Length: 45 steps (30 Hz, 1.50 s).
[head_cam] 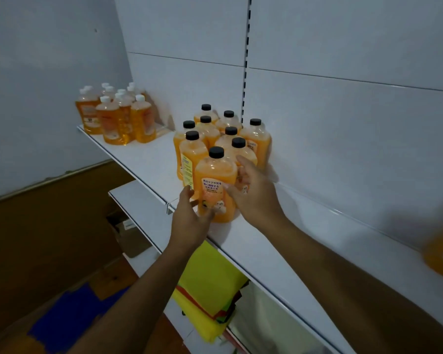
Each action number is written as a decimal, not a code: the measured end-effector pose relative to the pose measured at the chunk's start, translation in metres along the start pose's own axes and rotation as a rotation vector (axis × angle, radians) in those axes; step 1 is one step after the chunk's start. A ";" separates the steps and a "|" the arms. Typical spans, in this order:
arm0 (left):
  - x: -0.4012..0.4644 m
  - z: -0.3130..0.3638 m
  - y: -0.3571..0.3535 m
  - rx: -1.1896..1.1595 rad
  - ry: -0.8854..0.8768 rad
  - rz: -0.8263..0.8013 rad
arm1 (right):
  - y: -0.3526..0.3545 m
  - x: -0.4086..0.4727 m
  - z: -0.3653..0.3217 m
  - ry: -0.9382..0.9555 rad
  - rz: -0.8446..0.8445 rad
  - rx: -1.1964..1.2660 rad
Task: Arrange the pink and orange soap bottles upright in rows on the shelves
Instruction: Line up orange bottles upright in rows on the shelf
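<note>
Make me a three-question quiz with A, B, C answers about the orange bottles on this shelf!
1. Where do the white-capped bottles stand?
A. At the shelf's far left end
B. On the floor
C. Right of the black-capped ones

2. What colour are the caps nearest the hands?
A. Red
B. Black
C. Green

3. How is the front bottle sitting?
A. On its side
B. Upside down
C. Upright

Answers:
1 A: the white-capped bottles cluster at the far left end of the shelf, apart from the rest.
2 B: the black-capped bottles are the nearer group.
3 C: the front bottle stands cap-up between the left hand and the right hand.
</note>
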State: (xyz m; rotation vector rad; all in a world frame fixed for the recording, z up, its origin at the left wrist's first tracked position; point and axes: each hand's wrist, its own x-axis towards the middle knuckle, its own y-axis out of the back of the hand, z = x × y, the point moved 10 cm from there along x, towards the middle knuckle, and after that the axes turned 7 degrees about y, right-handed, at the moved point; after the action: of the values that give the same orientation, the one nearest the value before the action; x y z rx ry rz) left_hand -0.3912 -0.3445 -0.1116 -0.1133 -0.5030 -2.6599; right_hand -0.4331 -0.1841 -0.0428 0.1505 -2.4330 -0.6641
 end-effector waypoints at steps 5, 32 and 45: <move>0.009 -0.006 -0.008 0.138 -0.079 -0.009 | 0.001 0.001 0.007 -0.013 0.025 -0.006; -0.149 0.138 -0.333 0.081 -0.391 -0.696 | 0.323 -0.219 0.072 -0.438 0.653 -0.426; -0.154 0.143 -0.355 0.135 -0.427 -0.796 | 0.332 -0.223 0.078 -0.432 0.687 -0.476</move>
State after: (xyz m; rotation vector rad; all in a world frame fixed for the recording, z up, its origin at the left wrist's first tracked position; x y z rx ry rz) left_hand -0.4035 0.0681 -0.1194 -0.5505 -1.0400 -3.3670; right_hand -0.2823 0.1945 -0.0498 -1.0621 -2.3876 -0.9787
